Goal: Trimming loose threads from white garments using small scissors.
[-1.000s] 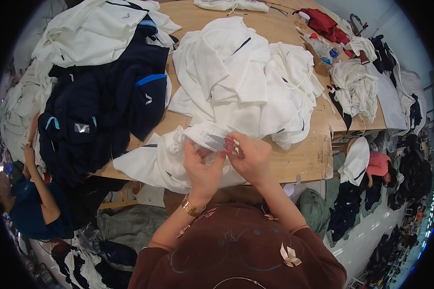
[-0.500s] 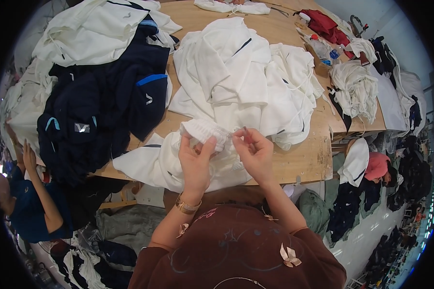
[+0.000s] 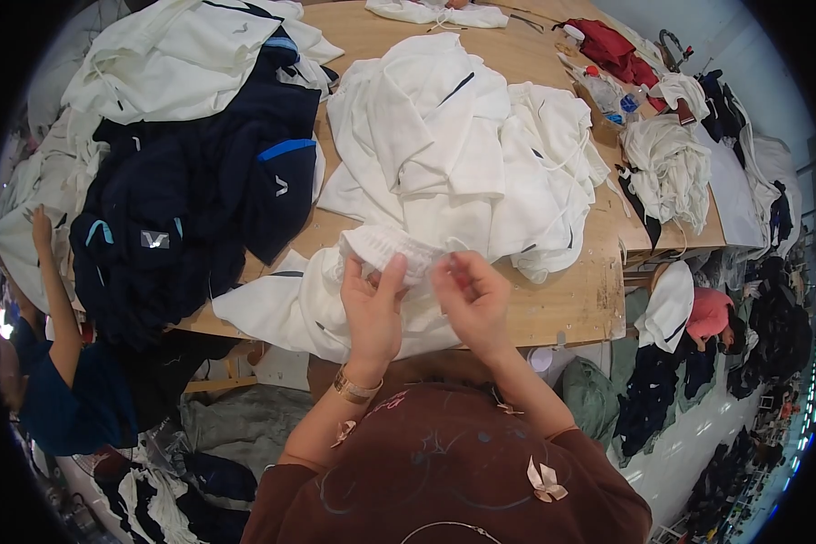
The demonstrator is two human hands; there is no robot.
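so both hands sit a bit lower and closer together than a second ago; the left hand (image 3: 373, 304) has its fingers pinched on the ribbed band of the white garment (image 3: 376, 247) at the near edge of the table (image 3: 571, 304); the right hand (image 3: 474, 297) has its fingers curled in, pinching something tiny like a thread, can't tell what; looks like fiddly work on that hem; farther off, the navy pile (image 3: 199, 199) and white heap (image 3: 453, 136) haven't budged.
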